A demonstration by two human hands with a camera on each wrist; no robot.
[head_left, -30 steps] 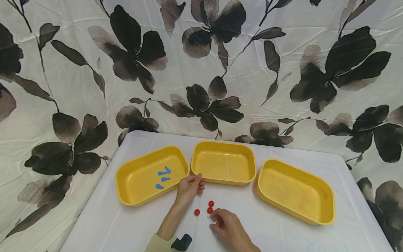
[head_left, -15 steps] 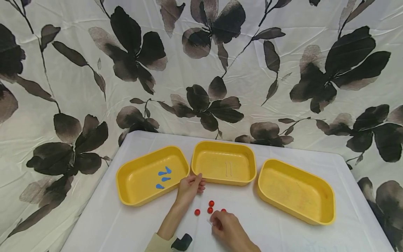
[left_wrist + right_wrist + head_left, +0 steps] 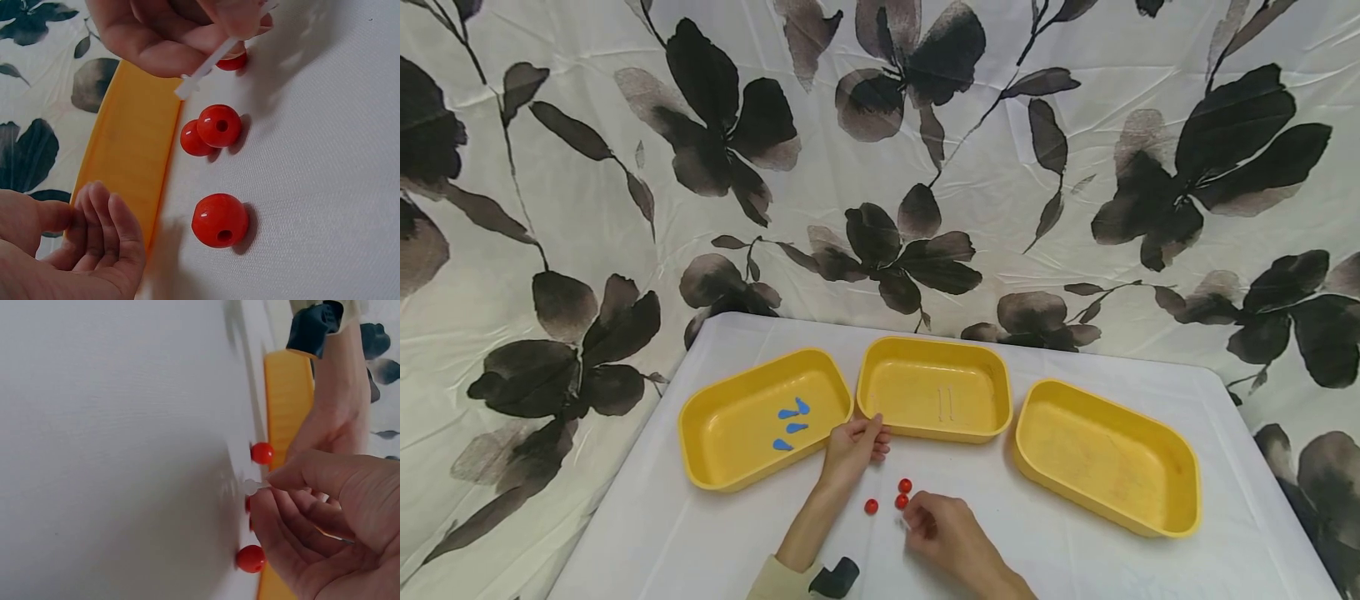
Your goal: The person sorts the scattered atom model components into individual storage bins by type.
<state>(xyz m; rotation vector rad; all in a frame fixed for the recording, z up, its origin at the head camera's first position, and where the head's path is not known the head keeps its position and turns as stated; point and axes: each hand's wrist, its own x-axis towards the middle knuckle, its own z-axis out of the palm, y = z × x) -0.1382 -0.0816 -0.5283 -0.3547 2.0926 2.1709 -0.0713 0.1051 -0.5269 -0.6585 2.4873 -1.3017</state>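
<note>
My right hand (image 3: 951, 533) pinches a thin whitish plastic stick (image 3: 211, 64) between thumb and forefinger, its small flared end poking out. Just under that end lie red round beads (image 3: 215, 211) with holes through them; one more bead (image 3: 232, 61) is partly covered by the right hand in the left wrist view. At the near left corner of the middle yellow tray (image 3: 955, 436), my left hand (image 3: 846, 450) grips the rim, thumb over the edge and fingers curled along the outer wall.
On the left, a yellow tray (image 3: 722, 450) holds several blue drop-shaped pieces (image 3: 796, 427). Two thin sticks (image 3: 945, 404) lie inside the middle tray. Another yellow tray (image 3: 1097, 500) stands at an angle on the right. White cloth (image 3: 1045, 542) covers the table, with a flowered curtain (image 3: 1022, 208) behind.
My right hand has shifted slightly with the stick still pinched. A bead glimpsed beside its knuckles half a second ago is hidden in the head view now. The left hand stays put.
</note>
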